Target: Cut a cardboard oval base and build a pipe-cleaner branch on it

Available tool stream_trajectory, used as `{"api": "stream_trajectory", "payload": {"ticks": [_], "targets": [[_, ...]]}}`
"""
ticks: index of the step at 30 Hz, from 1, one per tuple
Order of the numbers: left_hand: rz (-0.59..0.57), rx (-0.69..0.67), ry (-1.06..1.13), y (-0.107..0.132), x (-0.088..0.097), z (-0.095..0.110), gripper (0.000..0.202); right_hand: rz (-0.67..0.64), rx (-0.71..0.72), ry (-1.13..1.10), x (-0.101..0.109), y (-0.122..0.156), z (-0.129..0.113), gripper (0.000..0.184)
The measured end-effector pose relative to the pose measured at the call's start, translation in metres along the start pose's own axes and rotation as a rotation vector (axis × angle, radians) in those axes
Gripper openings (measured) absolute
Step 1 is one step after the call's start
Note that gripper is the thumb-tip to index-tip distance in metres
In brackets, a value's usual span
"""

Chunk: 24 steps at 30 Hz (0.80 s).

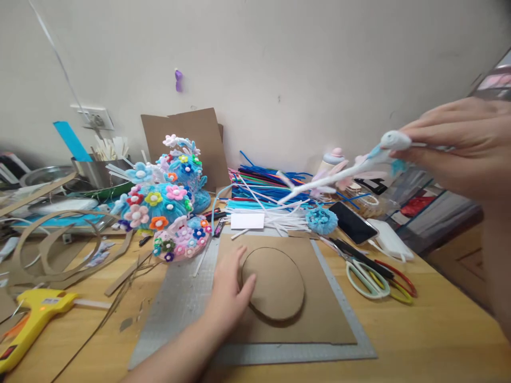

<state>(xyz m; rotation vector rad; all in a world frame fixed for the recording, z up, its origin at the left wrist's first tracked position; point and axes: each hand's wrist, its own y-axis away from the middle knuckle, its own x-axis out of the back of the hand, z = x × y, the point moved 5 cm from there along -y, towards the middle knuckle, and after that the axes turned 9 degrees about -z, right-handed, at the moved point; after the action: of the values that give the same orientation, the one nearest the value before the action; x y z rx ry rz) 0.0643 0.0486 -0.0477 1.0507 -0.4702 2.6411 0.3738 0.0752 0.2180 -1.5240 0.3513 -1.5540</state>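
My left hand (229, 295) lies flat with fingers spread on the left edge of a round cardboard disc (277, 284). The disc rests on a brown cardboard sheet (319, 319) over a grey cutting mat (171, 303). My right hand (459, 146) is raised at the upper right, fingers closed round a white and pale blue pipe-cleaner stem (347, 173) that points down to the left over the desk.
A pipe-cleaner flower ornament (167, 202) stands at the left of the mat. A yellow glue gun (32, 319) lies at the near left. Loose pipe cleaners (263, 197), a fuzzy blue ball (321, 219), a phone (353, 223) and scissors (369, 276) sit behind and right.
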Motion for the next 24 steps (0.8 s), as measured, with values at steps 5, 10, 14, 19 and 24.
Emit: {"api": "stream_trajectory", "payload": {"ticks": [5,10,14,19,24], "targets": [[0.146,-0.021,0.110,-0.003,0.011,-0.006,0.063,-0.303,0.411,-0.325,-0.008,-0.015,-0.060,0.025],[-0.113,-0.109,0.145,-0.004,-0.001,0.004,0.044,-0.371,0.582,-0.329,-0.017,-0.018,-0.114,0.033],[-0.229,-0.180,0.123,-0.003,-0.009,0.011,0.023,-0.401,0.638,-0.379,-0.026,-0.021,-0.136,0.031],[-0.281,-0.273,-0.044,-0.002,-0.013,0.015,0.026,-0.286,0.590,-0.389,-0.029,-0.013,-0.139,0.025],[-0.294,-0.282,-0.125,0.000,-0.013,0.019,0.027,0.014,0.076,-0.548,-0.045,0.045,-0.114,0.038]]}}
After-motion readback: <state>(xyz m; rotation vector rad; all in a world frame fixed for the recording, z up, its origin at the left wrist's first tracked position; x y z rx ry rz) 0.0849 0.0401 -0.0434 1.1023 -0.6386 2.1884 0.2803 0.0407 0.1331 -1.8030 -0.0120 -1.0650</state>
